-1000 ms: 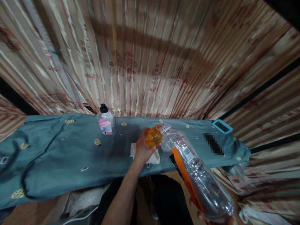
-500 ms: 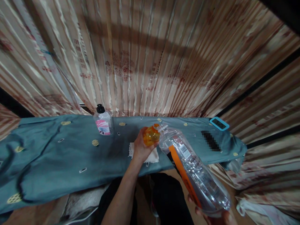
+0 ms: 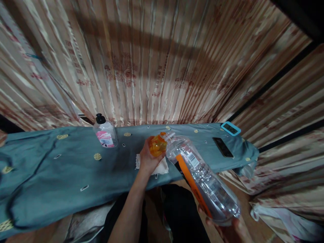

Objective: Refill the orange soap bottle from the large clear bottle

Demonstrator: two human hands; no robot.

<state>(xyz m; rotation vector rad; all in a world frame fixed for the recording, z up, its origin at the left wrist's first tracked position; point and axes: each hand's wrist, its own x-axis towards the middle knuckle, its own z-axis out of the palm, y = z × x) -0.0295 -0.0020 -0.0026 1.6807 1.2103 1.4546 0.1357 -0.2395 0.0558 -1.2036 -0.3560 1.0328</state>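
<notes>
My left hand [image 3: 147,158] is wrapped round a small orange see-through bottle [image 3: 157,145] above the table. In my right hand [image 3: 231,226], the base of a large clear plastic bottle [image 3: 202,173] with an orange and black label is gripped from below. That bottle is tilted, its neck pointing up and left, and its mouth meets the mouth of the orange bottle; whether they touch or liquid passes between them I cannot make out. Beneath my left hand lies a white cloth [image 3: 162,167], partly hidden.
A clear pump bottle [image 3: 105,135] with a black top and pink label stands at the left. A blue-framed digital clock [image 3: 231,128] and a dark phone [image 3: 222,147] lie on the right of the cloth-covered table [image 3: 68,175]. Patterned curtains [image 3: 141,67] hang behind.
The whole view has shifted, so the table's things sit slightly further left. Both hands keep their hold and the two bottles stay mouth to mouth.
</notes>
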